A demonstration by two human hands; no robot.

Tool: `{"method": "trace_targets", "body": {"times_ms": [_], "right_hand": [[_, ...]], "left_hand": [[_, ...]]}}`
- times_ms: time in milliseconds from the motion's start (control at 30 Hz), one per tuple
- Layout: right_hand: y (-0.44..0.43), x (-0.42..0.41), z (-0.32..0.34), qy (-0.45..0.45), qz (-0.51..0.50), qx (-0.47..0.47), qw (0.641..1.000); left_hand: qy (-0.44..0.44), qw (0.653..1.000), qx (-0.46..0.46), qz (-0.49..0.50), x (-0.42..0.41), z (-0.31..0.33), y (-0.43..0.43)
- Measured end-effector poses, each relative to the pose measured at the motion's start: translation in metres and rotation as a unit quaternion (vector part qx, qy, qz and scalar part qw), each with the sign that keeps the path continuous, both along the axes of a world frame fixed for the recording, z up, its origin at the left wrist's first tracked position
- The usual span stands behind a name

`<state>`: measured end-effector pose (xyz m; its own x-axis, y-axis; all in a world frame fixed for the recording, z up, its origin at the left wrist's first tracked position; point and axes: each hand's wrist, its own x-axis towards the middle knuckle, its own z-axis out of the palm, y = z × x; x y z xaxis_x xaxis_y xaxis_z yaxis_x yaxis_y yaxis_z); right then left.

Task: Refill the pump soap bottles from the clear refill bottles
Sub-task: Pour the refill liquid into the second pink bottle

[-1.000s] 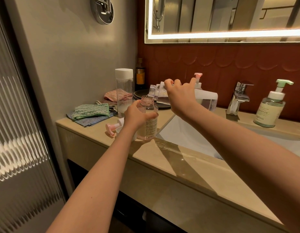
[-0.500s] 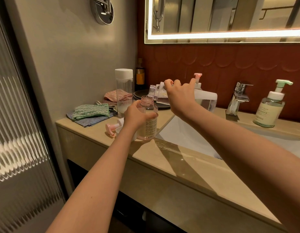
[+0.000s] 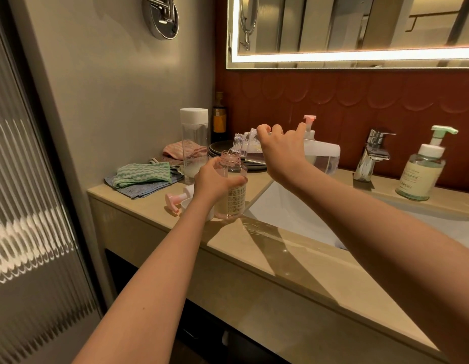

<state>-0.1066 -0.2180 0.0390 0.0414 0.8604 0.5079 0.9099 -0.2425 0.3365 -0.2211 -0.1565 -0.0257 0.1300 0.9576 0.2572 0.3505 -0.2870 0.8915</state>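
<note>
My left hand (image 3: 215, 181) grips a clear pink-tinted soap bottle (image 3: 233, 195) that stands open-necked on the counter beside the sink. My right hand (image 3: 280, 151) holds a clear refill bottle (image 3: 248, 145) tipped nearly flat, its threaded mouth over the soap bottle's neck. A thin stream runs from the mouth into the neck. The removed pink pump head (image 3: 175, 200) lies on the counter left of my left wrist. A second clear refill bottle (image 3: 194, 143) with a white cap stands upright behind. A pink-pump bottle (image 3: 322, 153) sits behind my right hand, partly hidden.
A green-pump soap bottle (image 3: 422, 172) stands right of the chrome faucet (image 3: 372, 153). Folded cloths (image 3: 144, 177) lie at the counter's left end and dark plates (image 3: 223, 151) sit by the back wall. The white sink basin (image 3: 293, 214) opens under my right forearm. Water wets the counter edge (image 3: 257, 229).
</note>
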Motion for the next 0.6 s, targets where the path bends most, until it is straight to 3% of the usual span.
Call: {"method": "trace_targets", "body": {"times_ms": [600], "right_hand": [[-0.0016, -0.0010, 0.0011, 0.001, -0.003, -0.006, 1.000]], "left_hand": [[0.007, 1.000, 0.008, 0.001, 0.0000, -0.0001, -0.0001]]}}
